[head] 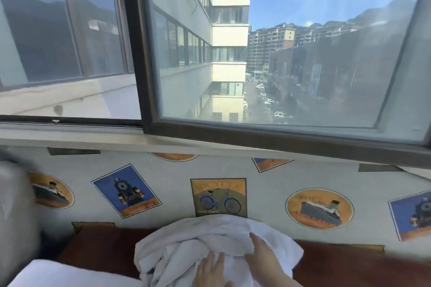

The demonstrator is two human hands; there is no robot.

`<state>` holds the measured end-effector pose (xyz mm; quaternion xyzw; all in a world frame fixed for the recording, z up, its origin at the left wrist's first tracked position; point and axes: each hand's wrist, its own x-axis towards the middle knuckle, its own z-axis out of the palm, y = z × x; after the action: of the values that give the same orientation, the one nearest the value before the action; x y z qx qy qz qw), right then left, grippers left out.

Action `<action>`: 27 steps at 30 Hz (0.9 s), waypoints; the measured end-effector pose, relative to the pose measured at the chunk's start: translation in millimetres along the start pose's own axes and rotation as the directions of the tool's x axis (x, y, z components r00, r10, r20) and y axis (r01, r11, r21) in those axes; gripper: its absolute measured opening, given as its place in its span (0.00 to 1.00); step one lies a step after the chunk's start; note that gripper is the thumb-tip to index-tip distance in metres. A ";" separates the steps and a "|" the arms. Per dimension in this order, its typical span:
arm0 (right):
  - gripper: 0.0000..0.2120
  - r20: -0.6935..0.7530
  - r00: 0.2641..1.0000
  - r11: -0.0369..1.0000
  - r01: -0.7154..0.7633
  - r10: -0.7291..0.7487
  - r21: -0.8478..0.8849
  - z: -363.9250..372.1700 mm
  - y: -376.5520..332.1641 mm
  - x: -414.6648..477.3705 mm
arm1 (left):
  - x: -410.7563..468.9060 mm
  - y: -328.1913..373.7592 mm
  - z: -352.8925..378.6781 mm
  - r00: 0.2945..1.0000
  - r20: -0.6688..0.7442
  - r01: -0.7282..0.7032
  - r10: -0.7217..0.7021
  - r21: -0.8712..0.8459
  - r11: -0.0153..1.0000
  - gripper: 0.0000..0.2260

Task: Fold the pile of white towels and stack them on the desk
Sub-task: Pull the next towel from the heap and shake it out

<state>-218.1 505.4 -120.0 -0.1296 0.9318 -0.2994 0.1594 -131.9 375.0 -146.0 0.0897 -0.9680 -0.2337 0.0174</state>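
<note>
A crumpled pile of white towels (210, 237) lies on the dark red-brown desk (349, 265) against the wall below the window. My left hand (211, 271) lies flat on the front of the pile with its fingers spread. My right hand (262, 256) rests on the pile's right side, fingers straight and pointing up-left. A folded white towel (70, 274) sits on the desk at the lower left, cut off by the frame edge.
A blurred grey-white shape (16, 212) fills the left edge. The wall (163, 170) behind the desk carries ship, train and bicycle stickers. Above it an open window (268, 135) with a dark frame looks onto buildings and a street.
</note>
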 end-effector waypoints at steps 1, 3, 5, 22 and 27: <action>0.28 -0.013 1.000 1.000 -0.006 0.006 -0.024 6.1 3.0 8.7 | 10.2 -3.2 -5.0 0.995 -0.093 0.021 -0.021 -0.007 1.000 0.31; 0.11 -0.039 0.999 1.000 -0.019 0.018 -0.023 11.1 2.6 16.4 | 19.8 -6.1 5.8 0.992 -0.094 0.088 -0.087 0.005 0.996 0.33; 0.12 -0.069 0.998 1.000 0.012 -0.013 -0.007 12.6 3.2 19.5 | 18.3 -14.4 10.4 0.984 -0.174 0.033 -0.036 -0.020 0.999 0.33; 0.09 0.282 0.946 0.935 0.056 -0.162 0.350 -44.0 21.0 -103.7 | -52.4 13.7 -12.3 0.936 0.032 0.312 -0.352 -0.542 0.780 0.04; 0.04 0.560 0.806 0.966 0.054 -0.191 0.252 -45.2 48.5 -127.1 | -50.3 28.7 -2.2 0.862 0.108 0.490 -0.496 -0.433 0.757 0.26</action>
<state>-125.8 609.7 -86.4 -0.2560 0.7885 -0.3581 0.4295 -87.1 408.2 -130.5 0.3362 -0.8299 -0.4448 -0.0181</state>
